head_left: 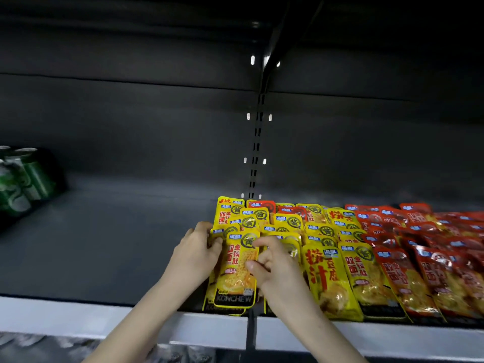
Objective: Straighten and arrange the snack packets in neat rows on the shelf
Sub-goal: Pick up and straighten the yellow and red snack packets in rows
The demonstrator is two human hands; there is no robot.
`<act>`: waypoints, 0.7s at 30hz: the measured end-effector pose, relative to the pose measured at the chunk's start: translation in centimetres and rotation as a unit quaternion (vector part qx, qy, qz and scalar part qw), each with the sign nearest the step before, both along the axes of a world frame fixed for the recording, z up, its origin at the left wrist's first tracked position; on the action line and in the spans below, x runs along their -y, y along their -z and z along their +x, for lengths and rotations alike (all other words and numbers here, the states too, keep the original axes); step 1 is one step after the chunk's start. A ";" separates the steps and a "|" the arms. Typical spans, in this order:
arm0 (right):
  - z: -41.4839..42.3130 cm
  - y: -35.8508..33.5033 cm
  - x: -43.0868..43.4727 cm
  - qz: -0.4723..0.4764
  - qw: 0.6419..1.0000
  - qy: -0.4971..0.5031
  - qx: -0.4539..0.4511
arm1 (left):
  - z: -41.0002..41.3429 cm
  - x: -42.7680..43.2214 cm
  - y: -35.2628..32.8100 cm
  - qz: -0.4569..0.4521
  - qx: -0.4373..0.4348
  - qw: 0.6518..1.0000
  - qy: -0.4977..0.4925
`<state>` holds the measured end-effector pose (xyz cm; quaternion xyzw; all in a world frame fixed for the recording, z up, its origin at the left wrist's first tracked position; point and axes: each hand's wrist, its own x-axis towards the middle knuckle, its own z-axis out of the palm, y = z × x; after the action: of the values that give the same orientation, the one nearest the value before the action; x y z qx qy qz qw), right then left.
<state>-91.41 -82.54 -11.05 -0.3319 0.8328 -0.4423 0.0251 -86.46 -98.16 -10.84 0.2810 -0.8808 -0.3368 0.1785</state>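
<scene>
Green cans (18, 176) stand at the far left of the shelf (104, 244), well apart from the snacks. Near the middle, the left hand (199, 247) curls its fingers round the left edge of the front yellow packet (239, 271), which lies on a small stack at the shelf's front lip. The right hand (275, 265) pinches that packet's right edge, thumb on its face. Further right lie more yellow packets (327, 273), then red packets (432, 258), overlapping in rough rows. The packet looks light, floppy and glossy, likely slippery; holding both long edges should keep it flat.
</scene>
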 end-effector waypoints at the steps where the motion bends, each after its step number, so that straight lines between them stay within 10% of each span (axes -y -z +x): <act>1: 0.2 0.1 0.3 0.007 1.000 -0.001 -0.002 | 0.1 0.1 -0.1 0.013 -0.006 1.000 0.007; 21: 2.5 -0.1 0.3 0.242 0.959 0.005 -0.147 | 2.0 1.7 -0.1 0.254 -0.105 0.960 0.056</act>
<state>-88.90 -82.81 -10.93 -0.3734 0.9110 -0.1742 -0.0204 -84.47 -99.84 -10.70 0.2306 -0.7570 -0.5862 0.1734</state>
